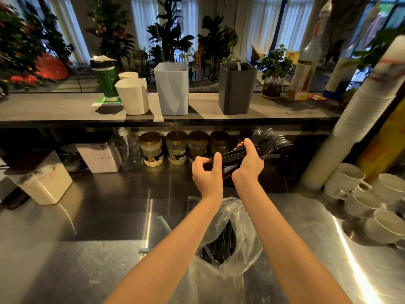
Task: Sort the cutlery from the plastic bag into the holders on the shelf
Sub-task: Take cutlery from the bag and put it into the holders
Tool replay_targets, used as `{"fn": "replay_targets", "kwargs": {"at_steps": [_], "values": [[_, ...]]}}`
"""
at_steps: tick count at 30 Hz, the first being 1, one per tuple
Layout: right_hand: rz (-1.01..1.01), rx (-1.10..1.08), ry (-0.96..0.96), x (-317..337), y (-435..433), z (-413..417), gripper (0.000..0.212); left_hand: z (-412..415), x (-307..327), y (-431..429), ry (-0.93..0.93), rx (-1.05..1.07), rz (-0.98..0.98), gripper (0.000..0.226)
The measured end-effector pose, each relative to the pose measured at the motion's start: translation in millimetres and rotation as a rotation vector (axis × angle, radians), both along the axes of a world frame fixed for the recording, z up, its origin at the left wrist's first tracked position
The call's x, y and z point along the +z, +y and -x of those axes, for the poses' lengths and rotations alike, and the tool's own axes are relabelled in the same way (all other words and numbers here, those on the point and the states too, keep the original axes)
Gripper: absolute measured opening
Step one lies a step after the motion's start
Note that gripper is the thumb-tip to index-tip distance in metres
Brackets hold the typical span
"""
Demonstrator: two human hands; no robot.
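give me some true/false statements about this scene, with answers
1. Both the left hand and the right hand grip one bundle of black cutlery. True.
2. The bag is empty. False: black cutlery lies inside it.
3. On the shelf, the blue holder stands between the white holder and the grey holder. True.
4. The jars stand on top of the shelf. False: they stand under it.
5. The cups sit left of the bag. False: they sit to its right.

Three holders (172,91), two hands (208,174), one plastic bag (241,227).
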State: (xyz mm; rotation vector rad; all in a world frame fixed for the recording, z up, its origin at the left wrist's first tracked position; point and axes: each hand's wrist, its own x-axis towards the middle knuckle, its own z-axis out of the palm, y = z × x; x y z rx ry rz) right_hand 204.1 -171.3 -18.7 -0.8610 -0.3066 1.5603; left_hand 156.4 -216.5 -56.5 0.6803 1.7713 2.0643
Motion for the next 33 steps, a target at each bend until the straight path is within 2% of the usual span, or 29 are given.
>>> {"fn": "replay_targets", "kwargs": {"at_steps": [1,4,6,10,13,18,22,25,27,31,33], "values": [[0.019,-0.003,0.001,0,1,-1,0.040,2,0,-1,0.035,-0.036,-0.021,0.015],[0.047,-0.036,-0.030,-1,4,-3,0.049,6,0,-2,0.113,-0.236,0.006,0.047],[0.025,-0.055,-0.047,3,5,-1,0.051,7,3,-1,0.156,-0.312,0.063,0.049],[0.013,-0.052,-0.040,11,7,-1,0.050,10,11,3,0.353,-0.315,0.133,0.055],[0.050,0.017,0.018,13,8,-5,0.047,14,18,4,0.495,-0.262,0.154,0.053],[-0.011,0.105,0.075,24,9,-2,0.047,16,15,5,0.393,-0.158,0.069,0.038],[0.011,0.188,0.077,23,11,-2,0.050,16,9,5,0.419,-0.075,0.041,0.033],[-0.032,0.269,0.114,22,7,-1,0.044,14,4,2,0.472,-0.019,0.017,0.030],[-0.061,0.271,0.128,20,4,2,0.049,14,3,1,0.502,0.003,-0.002,0.028],[-0.134,0.280,0.171,15,2,6,0.029,14,3,0,0.562,0.040,-0.094,0.025],[-0.177,0.312,0.176,13,0,7,0.027,13,0,0,0.551,0.071,-0.128,0.023]]}}
